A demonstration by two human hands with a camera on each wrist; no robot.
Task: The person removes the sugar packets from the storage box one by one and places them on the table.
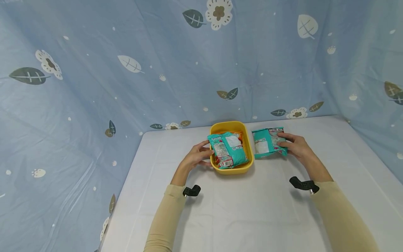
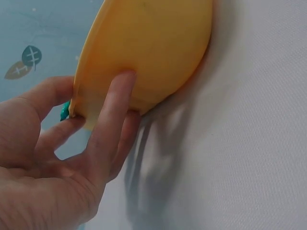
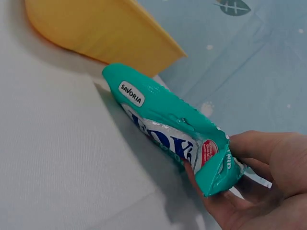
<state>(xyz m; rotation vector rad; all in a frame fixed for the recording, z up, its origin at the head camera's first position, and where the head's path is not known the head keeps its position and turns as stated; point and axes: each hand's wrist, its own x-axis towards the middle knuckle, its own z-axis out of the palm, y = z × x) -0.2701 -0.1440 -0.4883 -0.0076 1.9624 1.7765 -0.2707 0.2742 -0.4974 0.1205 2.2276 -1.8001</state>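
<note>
A yellow plastic tub point(image 1: 232, 171) stands on the white-covered table, with a teal printed packet point(image 1: 233, 150) lying on top inside it. Orange packaging point(image 1: 240, 135) shows under that packet. My left hand point(image 1: 198, 154) holds the tub's left side; in the left wrist view its fingers point(image 2: 112, 108) spread against the outer wall and round the rim. To the right of the tub, my right hand point(image 1: 296, 146) grips the right end of a second teal packet point(image 1: 266, 141). In the right wrist view this packet point(image 3: 163, 124) is tilted on edge over the table, labelled "SAVORIA", thumb and fingers on opposite faces.
A white cloth point(image 1: 245, 213) covers the table. Behind it and at the left hangs a blue curtain point(image 1: 176, 70) with leaf and flower prints. Black wrist mounts point(image 1: 303, 183) stick out from the beige sleeves.
</note>
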